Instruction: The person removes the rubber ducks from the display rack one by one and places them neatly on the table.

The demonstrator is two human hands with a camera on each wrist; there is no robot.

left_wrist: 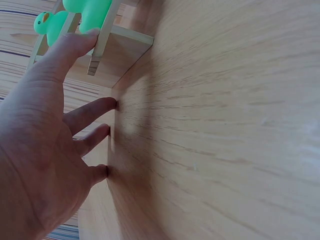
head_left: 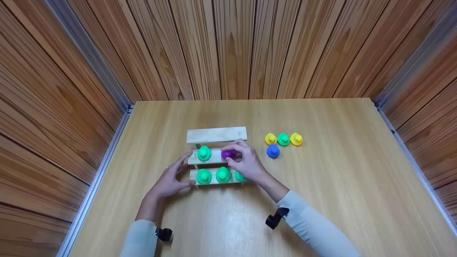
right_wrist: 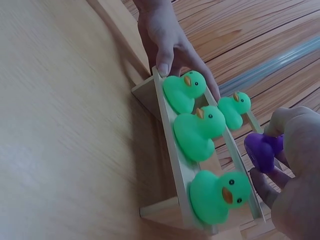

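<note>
A three-tier wooden stand (head_left: 216, 135) rises in steps on the table. On its lowest tier sit three green rubber ducks (head_left: 222, 175), clearest in the right wrist view. Another green duck (head_left: 204, 153) stands at the left of the middle tier. My right hand (head_left: 246, 162) pinches a purple rubber duck (right_wrist: 262, 150) between thumb and fingers at the right part of that tier; whether the duck touches the wood is unclear. With fingers spread, my left hand (head_left: 172, 181) touches the stand's left end, its thumb at the lowest tier's front corner. Its lower fingertips reach the tabletop in the left wrist view.
Right of the stand, a yellow duck (head_left: 270, 139), a green duck (head_left: 283, 139) and another yellow duck (head_left: 296, 139) form a row, with a blue duck (head_left: 273, 151) in front. Wood-panelled walls (head_left: 235, 50) bound the table (head_left: 339, 171) at the back and sides.
</note>
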